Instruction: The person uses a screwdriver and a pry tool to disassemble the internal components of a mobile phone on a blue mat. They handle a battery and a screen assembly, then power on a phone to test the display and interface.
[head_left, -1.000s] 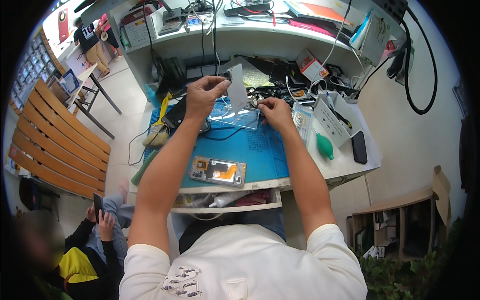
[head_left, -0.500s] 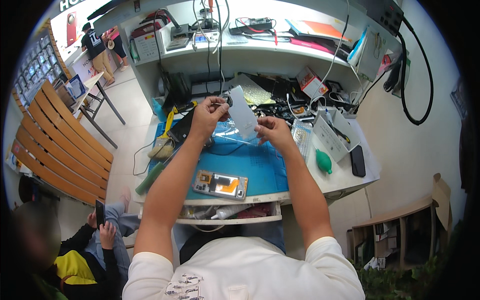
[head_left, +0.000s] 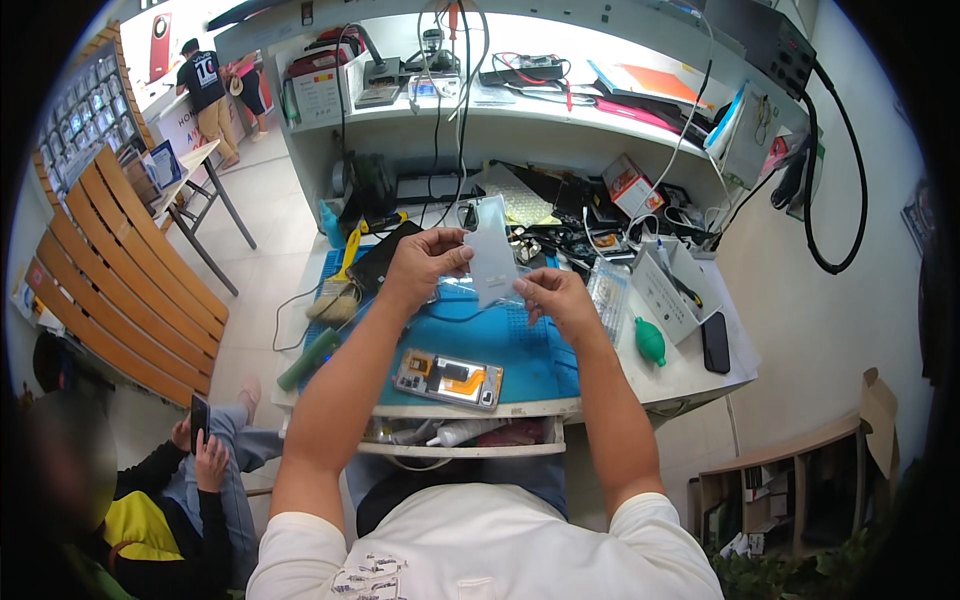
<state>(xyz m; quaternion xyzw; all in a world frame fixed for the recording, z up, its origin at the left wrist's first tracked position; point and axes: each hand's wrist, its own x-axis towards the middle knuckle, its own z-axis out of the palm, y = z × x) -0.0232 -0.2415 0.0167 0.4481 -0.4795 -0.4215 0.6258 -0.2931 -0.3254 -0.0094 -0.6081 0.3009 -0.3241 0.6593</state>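
A pale silver-grey phone back cover (head_left: 492, 262) is held up above the blue work mat (head_left: 440, 330). My left hand (head_left: 430, 265) is closed, pinching its left edge between thumb and fingers. On its lower right corner, my right hand (head_left: 558, 300) grips it the same way, fingertips together. The cover stands tilted, its plain face towards me, with the camera end at the top. Below it on the mat lies an opened phone (head_left: 448, 379), its inner parts and an orange flex cable showing.
A green air blower (head_left: 650, 342), a dark phone (head_left: 716, 343) and a white box (head_left: 673, 290) stand to the right. On the left lie a yellow-handled brush (head_left: 335, 300) and a green roll (head_left: 309, 360). Cables and parts crowd the back. The drawer (head_left: 470, 440) is pulled out. A person sits at lower left.
The phone back cover has turned more upright, and my left hand has moved slightly lower along its edge. My right hand keeps its corner. The whole view has shifted a little.
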